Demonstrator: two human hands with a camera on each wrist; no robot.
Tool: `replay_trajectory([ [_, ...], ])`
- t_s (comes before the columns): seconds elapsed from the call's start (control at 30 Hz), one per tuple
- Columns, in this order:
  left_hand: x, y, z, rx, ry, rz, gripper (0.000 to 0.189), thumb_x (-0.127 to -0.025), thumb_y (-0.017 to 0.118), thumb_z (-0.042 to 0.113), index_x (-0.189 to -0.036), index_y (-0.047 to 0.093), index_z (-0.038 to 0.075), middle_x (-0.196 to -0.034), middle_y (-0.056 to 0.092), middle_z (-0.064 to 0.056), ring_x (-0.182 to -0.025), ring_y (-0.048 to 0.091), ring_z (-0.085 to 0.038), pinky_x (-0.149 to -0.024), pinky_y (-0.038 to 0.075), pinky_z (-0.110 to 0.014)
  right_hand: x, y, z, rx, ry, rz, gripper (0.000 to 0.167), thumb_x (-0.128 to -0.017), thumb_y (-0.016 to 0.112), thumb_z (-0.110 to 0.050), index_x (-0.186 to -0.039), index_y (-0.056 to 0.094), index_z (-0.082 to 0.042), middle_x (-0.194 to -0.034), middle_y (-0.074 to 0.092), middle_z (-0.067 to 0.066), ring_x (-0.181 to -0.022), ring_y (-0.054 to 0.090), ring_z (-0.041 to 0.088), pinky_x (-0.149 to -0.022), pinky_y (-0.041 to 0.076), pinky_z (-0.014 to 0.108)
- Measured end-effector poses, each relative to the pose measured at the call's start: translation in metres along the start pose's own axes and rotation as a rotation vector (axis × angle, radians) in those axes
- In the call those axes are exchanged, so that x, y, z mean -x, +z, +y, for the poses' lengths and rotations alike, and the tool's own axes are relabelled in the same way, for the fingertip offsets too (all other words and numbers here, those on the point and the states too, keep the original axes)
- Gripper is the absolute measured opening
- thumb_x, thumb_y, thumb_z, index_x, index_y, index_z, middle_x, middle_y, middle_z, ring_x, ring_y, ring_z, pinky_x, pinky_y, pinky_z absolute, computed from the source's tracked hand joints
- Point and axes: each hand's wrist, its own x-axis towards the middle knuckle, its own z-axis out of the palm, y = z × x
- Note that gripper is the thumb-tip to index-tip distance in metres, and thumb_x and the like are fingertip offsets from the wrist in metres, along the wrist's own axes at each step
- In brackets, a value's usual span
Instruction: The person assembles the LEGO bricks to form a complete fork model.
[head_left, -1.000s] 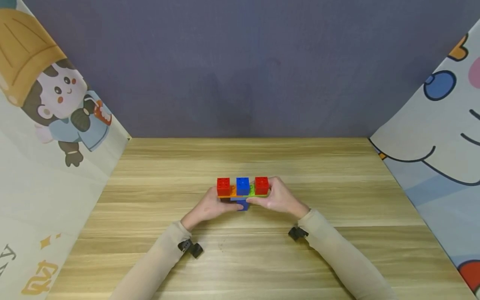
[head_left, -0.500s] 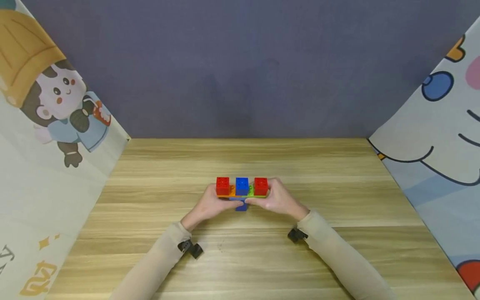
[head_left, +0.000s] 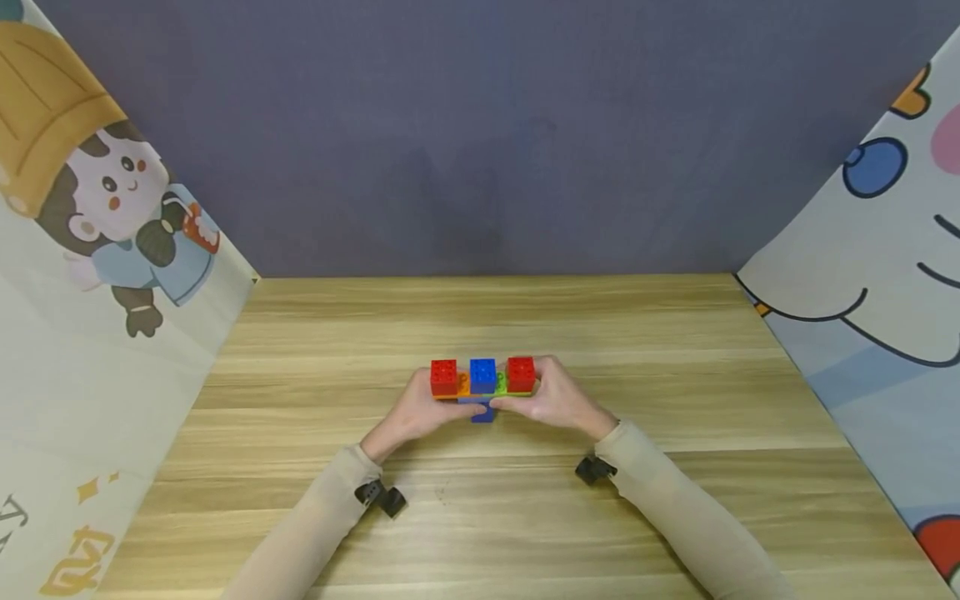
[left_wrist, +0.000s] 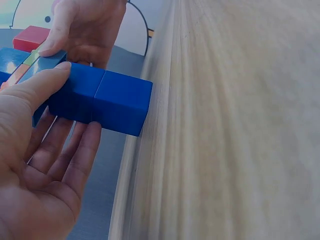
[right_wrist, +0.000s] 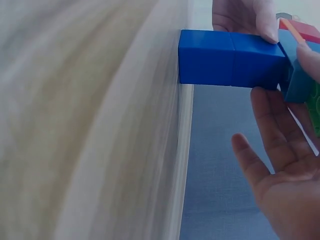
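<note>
A brick structure [head_left: 483, 385] stands at the middle of the wooden table [head_left: 480, 517]. Its top row is a red, a blue and a red brick on an orange and a green plate. Beneath them a stem of two blue bricks [left_wrist: 107, 100] reaches the tabletop. My left hand [head_left: 442, 402] grips the left end, its thumb lying on the blue stem [right_wrist: 230, 59]. My right hand [head_left: 525, 398] grips the right end, thumb at the front and fingers behind. In the wrist views the fingers lie loosely under the plates.
A dark blue wall [head_left: 480, 133] closes the back of the table. Cartoon-printed panels slant in at the left [head_left: 90, 275] and the right [head_left: 870, 317]. Black camera mounts [head_left: 382, 497] sit on both wrists.
The structure and both hands have drifted slightly left and down. Both grips look the same.
</note>
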Motion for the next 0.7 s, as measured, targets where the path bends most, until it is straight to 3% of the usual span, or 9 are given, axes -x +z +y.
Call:
replay_trajectory([
  [0.23,-0.0001,-0.0003,-0.0011,0.028,-0.01,-0.009,0.045,-0.079,0.095,0.009,-0.12,0.078,0.003,-0.114,0.082,-0.013,-0.102,0.079,-0.019,-0.092,0.062,-0.029,0.0,0.0004,-0.001,0.016,0.008,0.008,0.03,-0.087,0.09,-0.016,-0.114,0.079,-0.008,-0.107,0.083,0.005,-0.092,0.078,0.011,-0.082,0.065,0.03],
  [0.7,0.0006,0.0002,0.0001,-0.007,-0.039,0.018,0.048,-0.078,0.096,0.014,-0.121,0.076,0.007,-0.114,0.082,-0.009,-0.101,0.078,-0.018,-0.09,0.063,-0.029,-0.0005,-0.0003,-0.0026,0.051,0.007,0.001,0.029,-0.088,0.089,-0.019,-0.114,0.079,-0.01,-0.106,0.083,0.001,-0.091,0.077,0.011,-0.082,0.065,0.03],
])
